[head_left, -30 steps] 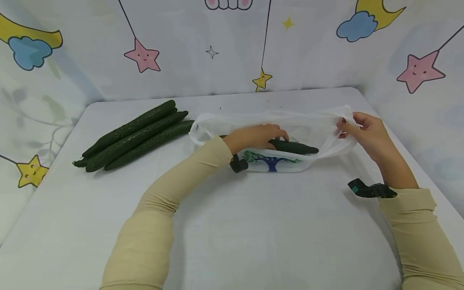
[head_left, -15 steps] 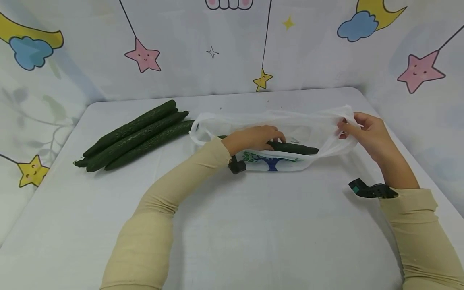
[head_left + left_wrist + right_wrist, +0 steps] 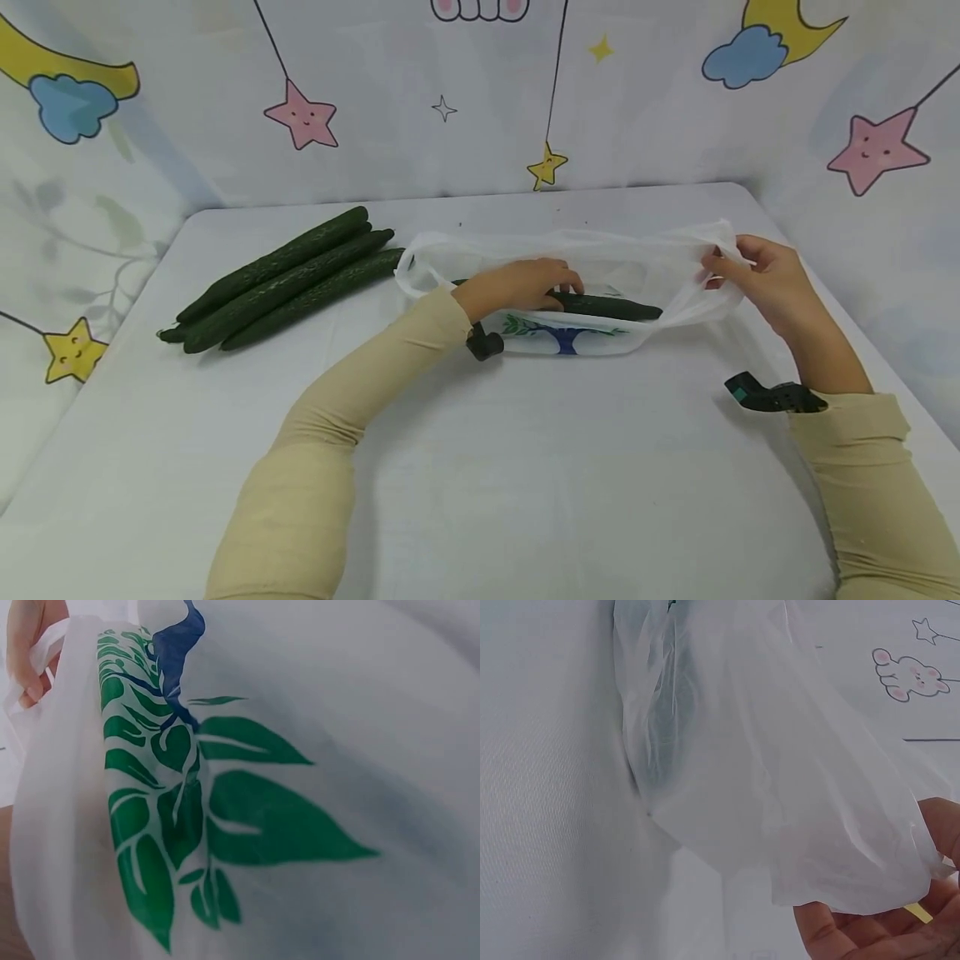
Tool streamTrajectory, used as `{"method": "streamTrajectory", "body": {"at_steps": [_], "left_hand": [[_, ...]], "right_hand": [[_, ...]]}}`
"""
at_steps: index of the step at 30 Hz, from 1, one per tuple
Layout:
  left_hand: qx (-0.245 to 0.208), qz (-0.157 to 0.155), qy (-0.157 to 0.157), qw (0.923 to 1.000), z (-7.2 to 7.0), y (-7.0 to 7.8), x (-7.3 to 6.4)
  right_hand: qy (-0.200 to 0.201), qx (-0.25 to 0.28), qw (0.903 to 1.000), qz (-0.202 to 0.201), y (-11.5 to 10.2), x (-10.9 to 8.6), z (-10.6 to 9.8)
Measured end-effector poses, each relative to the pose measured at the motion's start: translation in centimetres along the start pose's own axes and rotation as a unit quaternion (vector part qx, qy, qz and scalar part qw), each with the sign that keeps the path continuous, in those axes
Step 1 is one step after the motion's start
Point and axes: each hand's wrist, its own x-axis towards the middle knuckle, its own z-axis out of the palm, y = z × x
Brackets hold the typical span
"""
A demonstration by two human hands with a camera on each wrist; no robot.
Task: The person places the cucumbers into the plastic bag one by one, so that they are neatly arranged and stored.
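Observation:
A dark green cucumber [image 3: 611,307] lies in the mouth of a white plastic bag [image 3: 690,292], its pointed end facing right. My left hand [image 3: 517,285] is at the bag's mouth, loosely bent fingers over the cucumber and thumb on the near side; it covers the cucumber's middle. In the left wrist view, the bag's green leaf print [image 3: 255,814] fills the middle. My right hand [image 3: 772,279] pinches the bag's right edge between thumb and fingers. The right wrist view shows the right hand's fingers [image 3: 825,934] at the bag's rim and the film drawn out from it.
Several more cucumbers [image 3: 288,287] are piled at the back left, the nearest one's end close to the bag's left handle loop [image 3: 403,271]. A white cloth covers the table [image 3: 525,483]. Behind it hangs a backdrop [image 3: 480,125] printed with stars and moons.
My left hand has slid slightly left along the cucumber, uncovering more of it, while the cucumber stays nearly in place. My right hand keeps its hold on the bag. The head view has shifted slightly.

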Motion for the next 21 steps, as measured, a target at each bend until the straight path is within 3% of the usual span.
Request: {"method": "streamTrajectory", "body": {"at_steps": [16, 21], "left_hand": [[0.003, -0.015, 0.051, 0.9986, 0.3, -1.7, -2.1], [0.003, -0.015, 0.076, 0.997, 0.2, -1.6, -3.2]], "right_hand": [[-0.007, 0.002, 1.0, -0.005, 0.3, 0.4, 0.1], [-0.013, -0.012, 0.9997, 0.015, 0.5, 0.2, 0.1]]}}
